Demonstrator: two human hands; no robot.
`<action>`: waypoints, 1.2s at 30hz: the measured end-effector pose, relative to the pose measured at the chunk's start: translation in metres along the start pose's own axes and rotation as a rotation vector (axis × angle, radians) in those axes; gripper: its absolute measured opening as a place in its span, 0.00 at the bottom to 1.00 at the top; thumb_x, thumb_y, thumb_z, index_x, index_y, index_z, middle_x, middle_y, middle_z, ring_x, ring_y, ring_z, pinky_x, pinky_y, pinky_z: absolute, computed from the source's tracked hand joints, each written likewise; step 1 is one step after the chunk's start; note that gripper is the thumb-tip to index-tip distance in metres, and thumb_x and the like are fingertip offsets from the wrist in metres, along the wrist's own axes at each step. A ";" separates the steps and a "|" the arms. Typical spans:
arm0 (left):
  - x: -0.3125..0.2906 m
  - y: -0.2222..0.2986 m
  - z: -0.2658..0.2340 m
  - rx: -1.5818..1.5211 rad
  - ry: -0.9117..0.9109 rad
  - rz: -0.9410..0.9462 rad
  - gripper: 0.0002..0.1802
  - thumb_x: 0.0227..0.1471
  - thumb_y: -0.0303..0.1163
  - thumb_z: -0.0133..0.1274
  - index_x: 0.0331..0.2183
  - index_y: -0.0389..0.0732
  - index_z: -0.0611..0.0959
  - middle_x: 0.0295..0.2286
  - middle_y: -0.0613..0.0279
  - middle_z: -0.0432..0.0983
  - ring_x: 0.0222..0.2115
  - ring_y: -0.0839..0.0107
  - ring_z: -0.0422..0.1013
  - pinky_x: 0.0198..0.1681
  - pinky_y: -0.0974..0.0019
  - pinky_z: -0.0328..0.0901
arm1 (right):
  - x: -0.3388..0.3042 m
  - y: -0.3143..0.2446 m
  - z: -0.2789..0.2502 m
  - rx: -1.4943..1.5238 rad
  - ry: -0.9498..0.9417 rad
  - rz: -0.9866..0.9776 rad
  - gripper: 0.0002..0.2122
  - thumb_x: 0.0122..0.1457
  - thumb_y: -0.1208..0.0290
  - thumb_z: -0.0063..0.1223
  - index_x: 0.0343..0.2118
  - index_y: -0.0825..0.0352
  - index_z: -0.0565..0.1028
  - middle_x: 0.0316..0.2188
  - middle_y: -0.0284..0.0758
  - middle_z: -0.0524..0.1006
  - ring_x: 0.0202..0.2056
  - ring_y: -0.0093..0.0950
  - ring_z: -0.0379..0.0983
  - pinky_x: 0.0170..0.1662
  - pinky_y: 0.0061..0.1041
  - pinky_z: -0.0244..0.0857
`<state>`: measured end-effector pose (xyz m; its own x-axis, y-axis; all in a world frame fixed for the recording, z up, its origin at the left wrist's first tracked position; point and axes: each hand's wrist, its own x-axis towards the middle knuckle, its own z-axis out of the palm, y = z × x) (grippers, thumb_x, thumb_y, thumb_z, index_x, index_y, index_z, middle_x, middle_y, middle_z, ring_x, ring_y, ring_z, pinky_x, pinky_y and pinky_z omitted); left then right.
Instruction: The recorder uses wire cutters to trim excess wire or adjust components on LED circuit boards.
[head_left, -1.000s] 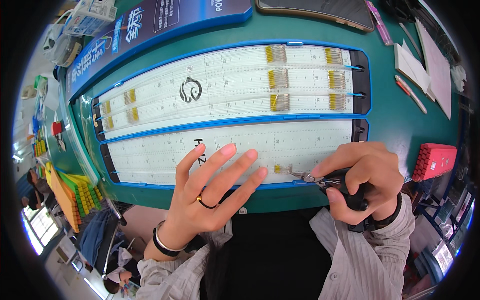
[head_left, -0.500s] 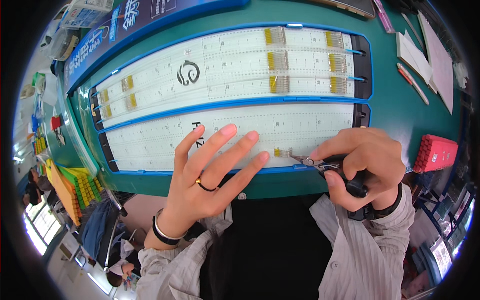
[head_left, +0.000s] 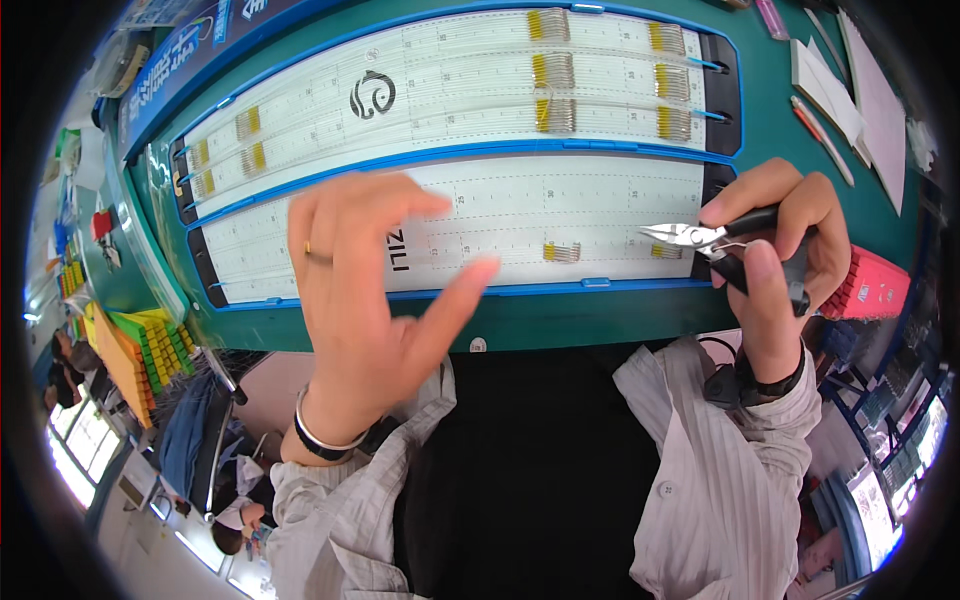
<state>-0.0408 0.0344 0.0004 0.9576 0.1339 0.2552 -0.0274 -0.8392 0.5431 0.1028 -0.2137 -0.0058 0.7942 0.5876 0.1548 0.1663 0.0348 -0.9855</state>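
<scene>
A long, flat case (head_left: 500,235) with blue rims and white, ruler-marked panels lies unfolded in two halves. Over its near half hovers my left hand (head_left: 365,275), empty, thumb and forefinger apart, slightly blurred. My right hand (head_left: 790,235) grips small pliers (head_left: 690,235) with black handles, their jaws pointing left above the right end of that half. Below the jaws is a small cluster of yellow-ended metal pieces (head_left: 667,251); a similar cluster (head_left: 562,252) sits further left. Several more clusters (head_left: 553,70) line the far half, with fine clear lines running lengthwise.
The case rests on a green mat (head_left: 500,325). To the right are a red block-shaped item (head_left: 870,285), a pen (head_left: 822,140) and white paper (head_left: 825,90). A blue printed box (head_left: 185,75) stands at the far left, near yellow and green ridged pieces (head_left: 150,345).
My right hand has moved right and up with the pliers, away from the left cluster. The left hand has lifted and shifted left, its fingers curling. The case appears higher in view.
</scene>
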 end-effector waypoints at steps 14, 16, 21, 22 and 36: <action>0.054 0.016 0.029 0.169 -0.057 0.018 0.09 0.45 0.27 0.64 0.30 0.37 0.80 0.26 0.61 0.73 0.30 0.62 0.69 0.36 0.62 0.62 | -0.031 0.004 -0.027 0.047 0.024 0.185 0.09 0.49 0.79 0.54 0.25 0.64 0.64 0.30 0.48 0.80 0.28 0.24 0.71 0.37 0.22 0.66; 0.053 0.015 0.029 0.171 -0.033 0.042 0.07 0.45 0.25 0.64 0.28 0.36 0.82 0.27 0.61 0.75 0.30 0.63 0.69 0.35 0.63 0.63 | -0.030 0.006 -0.029 0.031 0.019 0.173 0.09 0.49 0.78 0.54 0.25 0.64 0.64 0.30 0.48 0.80 0.28 0.24 0.71 0.37 0.22 0.66; 0.053 0.013 0.030 0.062 -0.003 0.024 0.04 0.46 0.24 0.62 0.28 0.38 0.83 0.28 0.62 0.76 0.30 0.62 0.69 0.35 0.63 0.62 | -0.029 0.008 -0.030 0.093 0.011 0.143 0.09 0.49 0.78 0.54 0.26 0.64 0.64 0.30 0.48 0.80 0.30 0.25 0.73 0.40 0.22 0.67; 0.053 0.014 0.030 0.023 -0.013 -0.010 0.04 0.46 0.22 0.62 0.29 0.35 0.83 0.29 0.60 0.77 0.30 0.63 0.70 0.36 0.66 0.64 | -0.030 0.009 -0.031 0.094 0.015 0.141 0.09 0.49 0.78 0.54 0.26 0.64 0.64 0.30 0.48 0.80 0.30 0.25 0.73 0.40 0.22 0.67; 0.046 0.023 0.034 -0.239 -0.067 0.158 0.03 0.54 0.20 0.53 0.33 0.35 0.76 0.33 0.55 0.73 0.35 0.63 0.69 0.42 0.65 0.63 | -0.034 0.013 -0.024 0.145 0.048 0.102 0.10 0.52 0.72 0.56 0.27 0.63 0.63 0.29 0.47 0.80 0.34 0.28 0.74 0.45 0.26 0.69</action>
<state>0.0120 0.0032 -0.0020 0.9527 -0.0306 0.3023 -0.2368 -0.6982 0.6756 0.0921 -0.2529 -0.0222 0.8304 0.5546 0.0535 0.0005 0.0953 -0.9955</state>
